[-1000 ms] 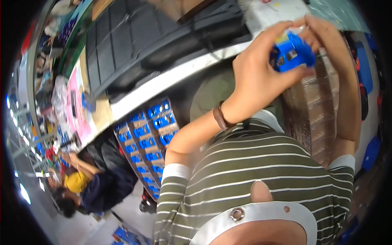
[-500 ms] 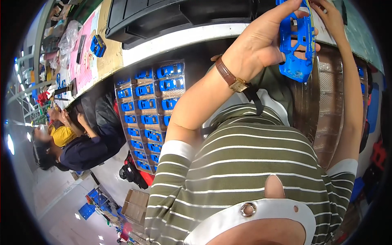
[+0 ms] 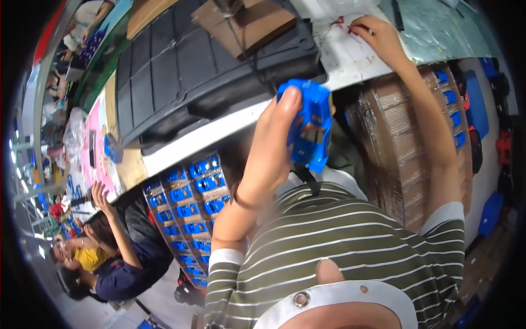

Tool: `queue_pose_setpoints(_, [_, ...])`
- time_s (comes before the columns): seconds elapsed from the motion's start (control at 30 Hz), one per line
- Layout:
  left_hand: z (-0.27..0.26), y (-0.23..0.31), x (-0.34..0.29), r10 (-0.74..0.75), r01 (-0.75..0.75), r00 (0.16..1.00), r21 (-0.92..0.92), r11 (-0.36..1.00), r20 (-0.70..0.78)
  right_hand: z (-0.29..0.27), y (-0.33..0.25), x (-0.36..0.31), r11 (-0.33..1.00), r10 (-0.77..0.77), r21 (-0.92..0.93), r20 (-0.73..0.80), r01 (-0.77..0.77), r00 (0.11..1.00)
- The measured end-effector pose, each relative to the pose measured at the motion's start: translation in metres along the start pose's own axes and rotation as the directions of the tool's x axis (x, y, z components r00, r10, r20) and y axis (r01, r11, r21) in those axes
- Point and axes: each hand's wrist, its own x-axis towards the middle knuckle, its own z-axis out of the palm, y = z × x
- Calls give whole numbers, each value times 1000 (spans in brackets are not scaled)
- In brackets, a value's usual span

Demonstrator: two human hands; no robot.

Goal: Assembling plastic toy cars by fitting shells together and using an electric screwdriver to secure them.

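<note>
A blue toy car body shell (image 3: 315,97) is gripped in my left hand (image 3: 268,145), held above the table's near edge with my thumb along its side. Up on the white tabletop (image 3: 342,57), my right hand (image 3: 381,41) has its thumb and fingertips pinched together at a small red piece (image 3: 350,29). More small red bits with thin strands (image 3: 338,22) lie just beside those fingertips. Exactly what the red piece is cannot be made out.
A large black plastic box (image 3: 181,71) carries brown cardboard (image 3: 263,30). A tray of blue car shells (image 3: 192,211) is at left; a tray (image 3: 402,118) with several blue shells (image 3: 449,97) is at right. A co-worker (image 3: 131,268) sits at far left.
My right hand has left the car shell and reached to the red bits on the tabletop. My left hand has brought the shell lower and leftward in view. The view has shifted.
</note>
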Motion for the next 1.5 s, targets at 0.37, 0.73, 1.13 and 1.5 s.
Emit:
queue_pose_setpoints(0.37, [1, 10, 2, 64, -60, 997, 87, 994, -41, -19, -6, 10, 998, 24, 56, 185, -35, 982])
queue_pose_setpoints(0.73, [6, 5, 10, 99, -95, 995, 187, 978, -12, -18, 2, 12, 961, 199, 177, 99, -214, 975])
queue_pose_setpoints(1.13, [3, -5, 15, 209, -214, 977, 141, 967, 50, -38, -23, 7, 704, 324, 587, 234, -399, 917])
queue_pose_setpoints(1.5, [12, -14, 26, 461, -454, 887, 198, 869, 16, -76, -128, -7, 490, 189, 778, 345, -393, 919])
